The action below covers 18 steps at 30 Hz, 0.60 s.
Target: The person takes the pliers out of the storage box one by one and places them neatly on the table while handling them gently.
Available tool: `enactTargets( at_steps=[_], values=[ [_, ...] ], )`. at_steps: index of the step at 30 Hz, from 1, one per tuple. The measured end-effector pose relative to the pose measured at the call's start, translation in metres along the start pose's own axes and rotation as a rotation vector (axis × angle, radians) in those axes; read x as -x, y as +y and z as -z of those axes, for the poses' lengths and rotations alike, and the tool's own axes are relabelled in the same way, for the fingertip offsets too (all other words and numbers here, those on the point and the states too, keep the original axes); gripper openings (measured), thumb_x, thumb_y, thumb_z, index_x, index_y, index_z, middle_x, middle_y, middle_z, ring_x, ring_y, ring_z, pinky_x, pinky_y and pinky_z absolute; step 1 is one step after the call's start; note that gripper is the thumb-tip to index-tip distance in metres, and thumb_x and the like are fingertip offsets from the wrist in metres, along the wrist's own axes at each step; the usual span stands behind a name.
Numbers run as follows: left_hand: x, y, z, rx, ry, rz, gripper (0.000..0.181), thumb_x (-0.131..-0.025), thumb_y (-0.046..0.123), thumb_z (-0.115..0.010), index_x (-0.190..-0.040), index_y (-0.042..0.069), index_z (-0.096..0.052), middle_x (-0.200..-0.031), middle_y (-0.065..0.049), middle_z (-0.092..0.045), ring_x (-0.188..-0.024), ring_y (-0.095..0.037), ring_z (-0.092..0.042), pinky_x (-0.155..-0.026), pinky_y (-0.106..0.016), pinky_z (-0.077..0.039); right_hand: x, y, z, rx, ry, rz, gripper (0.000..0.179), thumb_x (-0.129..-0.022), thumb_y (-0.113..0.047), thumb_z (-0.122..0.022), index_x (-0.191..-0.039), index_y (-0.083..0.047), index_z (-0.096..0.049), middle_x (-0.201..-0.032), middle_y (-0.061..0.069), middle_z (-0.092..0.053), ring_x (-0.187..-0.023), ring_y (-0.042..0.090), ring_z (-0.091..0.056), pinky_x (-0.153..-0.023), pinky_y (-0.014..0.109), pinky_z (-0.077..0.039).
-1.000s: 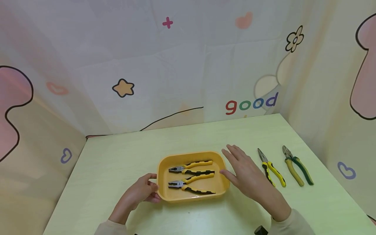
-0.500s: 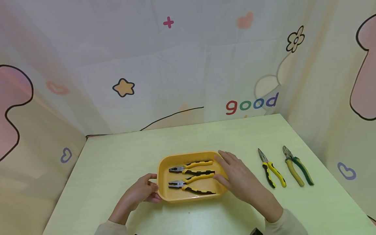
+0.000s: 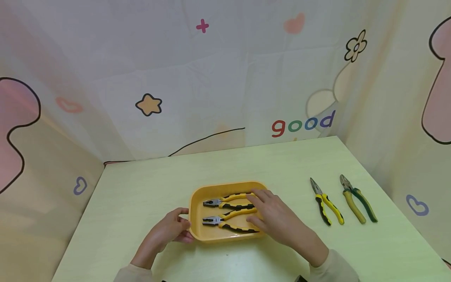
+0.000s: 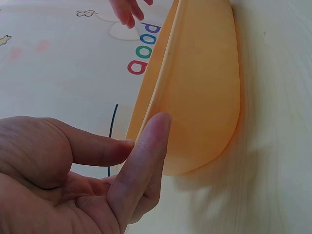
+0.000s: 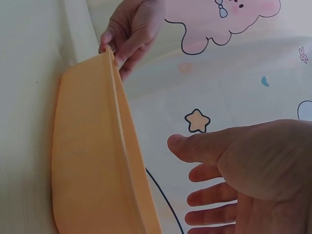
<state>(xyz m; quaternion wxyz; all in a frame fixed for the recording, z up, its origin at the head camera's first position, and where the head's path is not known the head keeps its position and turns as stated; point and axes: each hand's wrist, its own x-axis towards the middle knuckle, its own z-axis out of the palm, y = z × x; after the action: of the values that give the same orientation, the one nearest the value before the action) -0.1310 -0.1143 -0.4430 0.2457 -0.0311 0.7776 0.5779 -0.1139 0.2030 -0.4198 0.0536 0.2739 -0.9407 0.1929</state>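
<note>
A yellow plastic tray sits on the table with two pairs of combination pliers inside, the far pair above the near pair, both with yellow and black handles. My left hand pinches the tray's left rim between thumb and fingers, plain in the left wrist view too. Over the tray's right end hovers my right hand, fingers spread and loosely bent, hiding the handle ends. In the right wrist view the right hand holds nothing and its thumb stands apart from the tray wall.
To the right on the pale green table lie long-nose pliers with yellow and black handles. Beside them are diagonal cutters with green handles. A printed curtain rises behind the table and along both sides.
My right hand has moved left, from beside the tray's right end to above the pliers' handles. The left hand keeps its pinch on the rim, and the tray stays in place.
</note>
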Motion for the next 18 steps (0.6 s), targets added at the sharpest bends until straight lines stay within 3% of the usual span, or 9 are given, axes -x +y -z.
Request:
enactTargets(
  at_steps=[6, 18],
  values=[
    [-0.001, -0.001, 0.0, -0.001, 0.001, -0.005, 0.047, -0.101, -0.005, -0.051, -0.146, -0.014, -0.037, -0.103, -0.025, -0.059, -0.068, -0.022, -0.07, -0.068, -0.041, -0.066, -0.002, 0.001, -0.009, 0.019, -0.001, 0.07, 0.053, -0.096, -0.027, -0.075, -0.136, 0.005, -0.061, -0.141, 0.025, -0.056, -0.13, 0.041, -0.053, -0.104, 0.058, -0.051],
    [0.0, 0.0, 0.0, 0.001, -0.005, -0.008, 0.048, -0.101, -0.004, -0.051, -0.146, -0.014, -0.036, -0.104, -0.026, -0.059, -0.069, -0.022, -0.07, -0.069, -0.041, -0.066, -0.009, -0.001, -0.026, 0.001, -0.049, 0.108, 0.042, -0.097, -0.025, -0.073, -0.129, 0.002, -0.067, -0.123, 0.017, -0.067, -0.115, 0.035, -0.062, -0.098, 0.049, -0.056]
  ],
)
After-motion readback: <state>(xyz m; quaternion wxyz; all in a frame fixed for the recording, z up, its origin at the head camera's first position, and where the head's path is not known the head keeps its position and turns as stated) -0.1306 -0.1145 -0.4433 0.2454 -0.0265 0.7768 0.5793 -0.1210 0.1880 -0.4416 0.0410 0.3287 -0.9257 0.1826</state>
